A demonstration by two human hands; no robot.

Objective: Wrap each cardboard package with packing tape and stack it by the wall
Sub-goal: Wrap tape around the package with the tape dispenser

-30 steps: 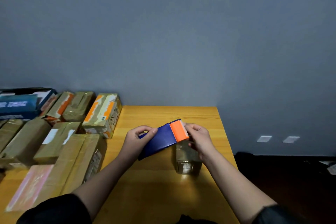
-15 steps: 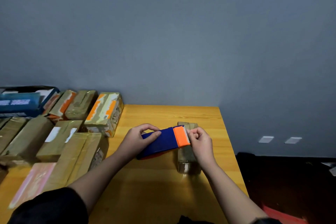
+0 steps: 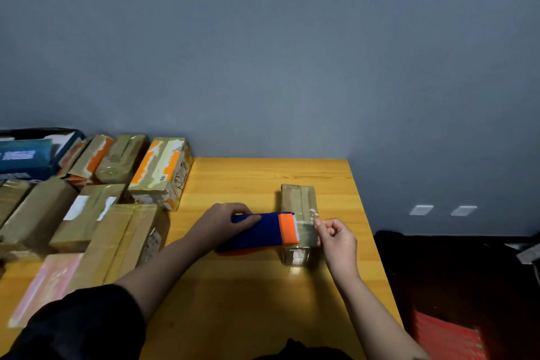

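- Progress-wise, I'd say this is well into the job: there's a whole cluster of packages (image 3: 96, 199) on the left side of the wooden table (image 3: 257, 301), running from the near edge back to the wall (image 3: 263, 52), and most have that shiny taped look.
- The one being worked on is the small cardboard package (image 3: 298, 202), sitting on the right part of the table, well apart from the pile and not at the wall yet. It already looks glossy with tape, so my guess is this is one more band going around its middle.
- Left hand (image 3: 225, 221) is wrapped around the blue body of the tape dispenser (image 3: 263, 232), whose orange cutter end sits right at the package's left edge.
- Right hand (image 3: 336, 238) is pinching the free end of the clear tape (image 3: 306, 229), stretched across the top of the package.
- Still to do, I reckon: press the band down, cut it, then move the package over to the wall.
- Hard-to-see stuff: clear tape on glossy cardboard is tough to make out, so I can't tell whether the strip is stuck down yet.
- The pile is cut off at the left edge, so no proper count, and I can't say if any untaped ones are left. The far blue box (image 3: 26, 155) is partly out of view too.
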